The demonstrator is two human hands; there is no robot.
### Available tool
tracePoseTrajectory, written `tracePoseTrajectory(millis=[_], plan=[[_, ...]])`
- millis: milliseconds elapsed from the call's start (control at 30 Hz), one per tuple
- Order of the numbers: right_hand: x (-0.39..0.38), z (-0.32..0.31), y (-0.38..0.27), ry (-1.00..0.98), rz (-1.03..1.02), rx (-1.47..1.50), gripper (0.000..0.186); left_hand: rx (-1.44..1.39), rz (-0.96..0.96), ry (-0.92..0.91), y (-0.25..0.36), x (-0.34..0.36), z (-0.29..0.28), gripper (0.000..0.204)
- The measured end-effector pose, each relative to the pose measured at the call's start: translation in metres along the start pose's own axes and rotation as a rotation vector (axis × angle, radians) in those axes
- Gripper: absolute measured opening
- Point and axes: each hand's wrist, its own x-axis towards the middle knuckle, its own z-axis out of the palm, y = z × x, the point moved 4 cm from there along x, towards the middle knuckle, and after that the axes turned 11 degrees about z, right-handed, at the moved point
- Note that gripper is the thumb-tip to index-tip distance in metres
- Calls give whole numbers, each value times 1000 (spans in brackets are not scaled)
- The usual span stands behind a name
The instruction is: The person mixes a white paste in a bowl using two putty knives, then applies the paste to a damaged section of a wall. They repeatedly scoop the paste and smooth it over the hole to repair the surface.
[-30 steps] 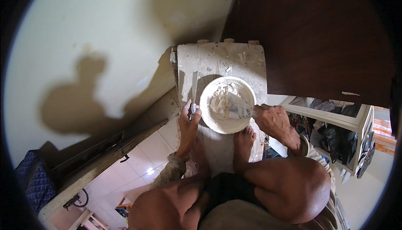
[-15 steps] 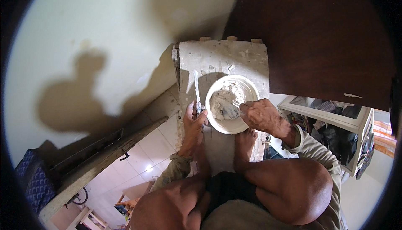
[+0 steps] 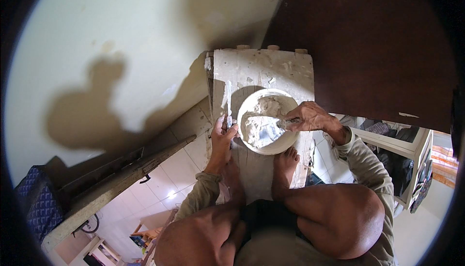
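Observation:
A round whitish tub (image 3: pixel 280 147) stands on a narrow, stained plank platform between my feet, with thick off-white paste (image 3: pixel 266 105) inside. My right hand (image 3: pixel 314 117) is closed on the handle of a putty knife (image 3: pixel 269 133), whose wide blade lies in the tub and shines brightly. To the left of the tub my left hand (image 3: pixel 224 137) grips a second, upright putty knife (image 3: pixel 229 99), seen nearly edge-on with paste along its blade. The left thumb is close to the tub's rim; whether it touches cannot be made out.
Bits of dried paste dot the platform (image 3: pixel 264 65), where my bare feet (image 3: pixel 288 162) rest. A pale wall (image 3: pixel 145 33) rises at left, a dark brown panel (image 3: pixel 368 43) at right. Tiled floor (image 3: pixel 164 183) lies far below, beside a wooden ledge (image 3: pixel 121 181) and a white cabinet (image 3: pixel 414 142).
My right hand has moved slightly up and right. The blade in the tub has turned and now catches the light. My left hand still holds its knife upright.

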Motion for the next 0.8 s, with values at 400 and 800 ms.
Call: tracePoseTrajectory(millis=[400,800], plan=[[-68,2,10,113,61,826,22,147,272,69,12,-19,-15,45],[-169,-192,-106,427,-212,1027,29,573,725,13,223,-3,-3,44]])
